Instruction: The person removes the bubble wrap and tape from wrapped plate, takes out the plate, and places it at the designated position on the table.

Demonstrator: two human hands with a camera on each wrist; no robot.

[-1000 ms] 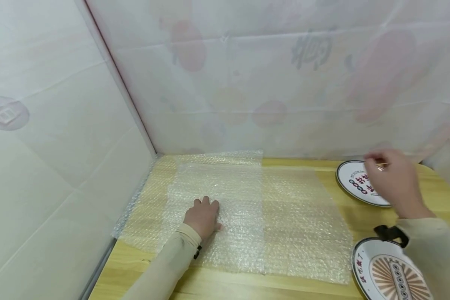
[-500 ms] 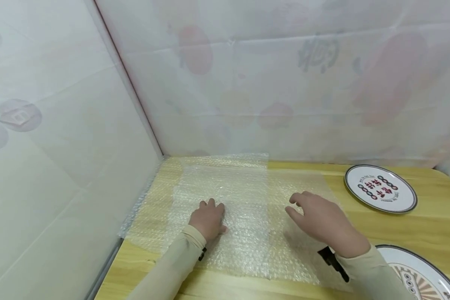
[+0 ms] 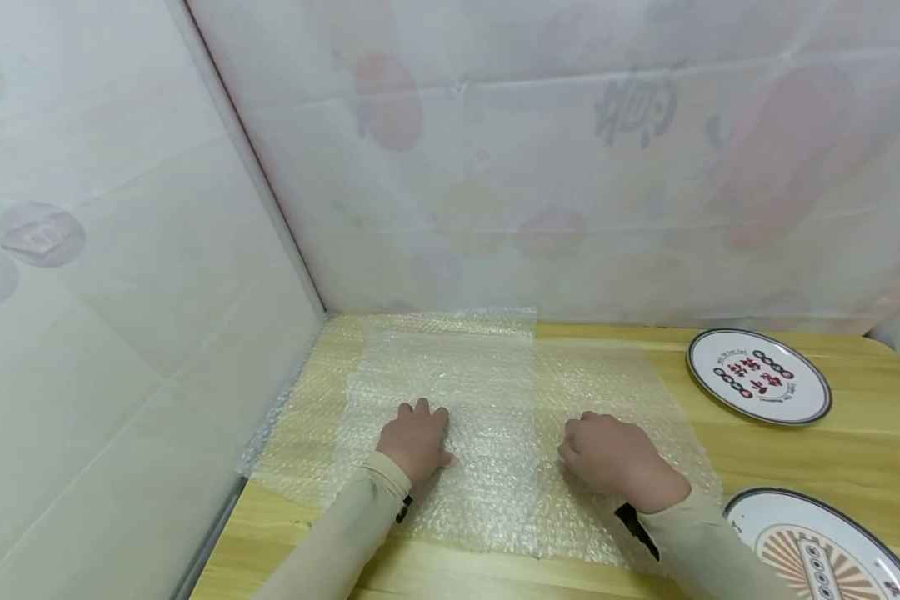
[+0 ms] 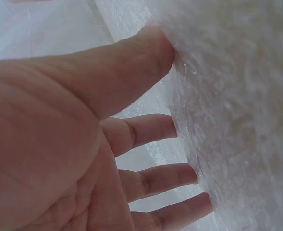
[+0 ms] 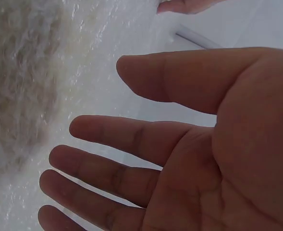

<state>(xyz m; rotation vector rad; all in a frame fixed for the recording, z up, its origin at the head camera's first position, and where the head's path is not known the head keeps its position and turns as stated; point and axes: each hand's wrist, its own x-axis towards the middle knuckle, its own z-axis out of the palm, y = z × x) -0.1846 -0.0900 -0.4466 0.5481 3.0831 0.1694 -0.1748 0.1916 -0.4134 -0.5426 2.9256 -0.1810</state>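
Clear bubble wrap (image 3: pixel 487 400) lies flat over the left part of the table, with overlapping layers. My left hand (image 3: pixel 414 442) rests on its middle, and in the left wrist view the thumb and spread fingertips (image 4: pixel 163 126) touch the film. To the right, my right hand (image 3: pixel 615 454) is over the single-layer part of the wrap. The right wrist view has its fingers (image 5: pixel 105 168) extended and slightly bent, with nothing between them and the thumb. Whether those fingertips touch the wrap I cannot tell.
One white plate with red lettering (image 3: pixel 765 379) sits at the back right of the wooden table (image 3: pixel 870 467). Another plate with a brown sunburst print (image 3: pixel 787 546) lies at the front right, cut off by the view. Pale printed sheets (image 3: pixel 510 167) enclose the back and left.
My right hand has moved left from beside the far plate and come down over the bubble wrap. The left hand has stayed in place on the wrap. The view has shifted slightly.
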